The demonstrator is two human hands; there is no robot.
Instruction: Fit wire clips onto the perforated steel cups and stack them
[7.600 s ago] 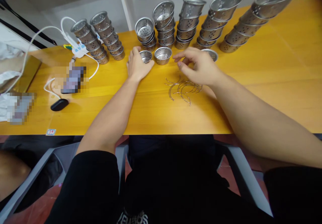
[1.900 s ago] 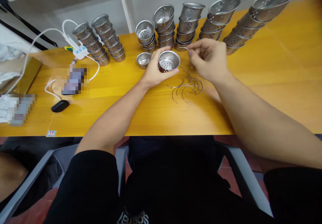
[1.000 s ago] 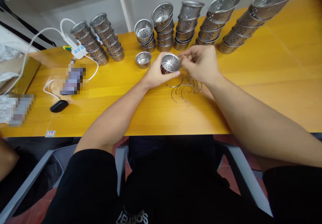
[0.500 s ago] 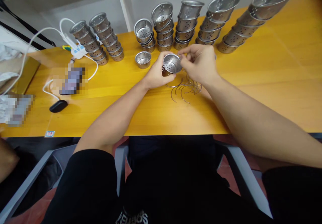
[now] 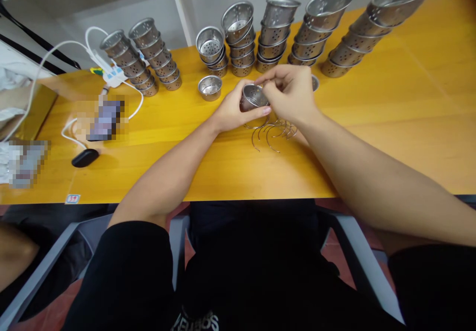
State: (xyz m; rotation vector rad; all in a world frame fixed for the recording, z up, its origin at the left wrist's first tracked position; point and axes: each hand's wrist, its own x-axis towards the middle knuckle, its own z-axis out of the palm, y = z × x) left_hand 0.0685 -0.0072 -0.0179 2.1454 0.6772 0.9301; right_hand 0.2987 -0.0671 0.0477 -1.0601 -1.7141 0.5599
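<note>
My left hand [image 5: 233, 110] is wrapped round a perforated metal cup [image 5: 253, 96], whose open mouth faces up and toward me. At the cup's right rim, my right hand [image 5: 290, 90] has its fingers pinched together; whatever they may hold is too small to make out. Below both hands, several thin curved metal wires [image 5: 273, 135] lie in a loose pile on the yellow table [image 5: 230, 172]. A single metal cup [image 5: 210, 88] stands to the left of my left hand. Another cup [image 5: 315, 83] is mostly hidden behind my right hand.
Stacks of perforated cups [image 5: 273, 37] line the table's back, with a tall leaning stack [image 5: 366, 33] at right and two more stacks [image 5: 143, 55] at left. A phone [image 5: 106, 120], white cables, a power strip [image 5: 114, 76] and a black oval object [image 5: 85, 158] lie left.
The held cup has tilted slightly, and my left thumb now reaches further across its front. My right fingers have moved a little left along the rim.
</note>
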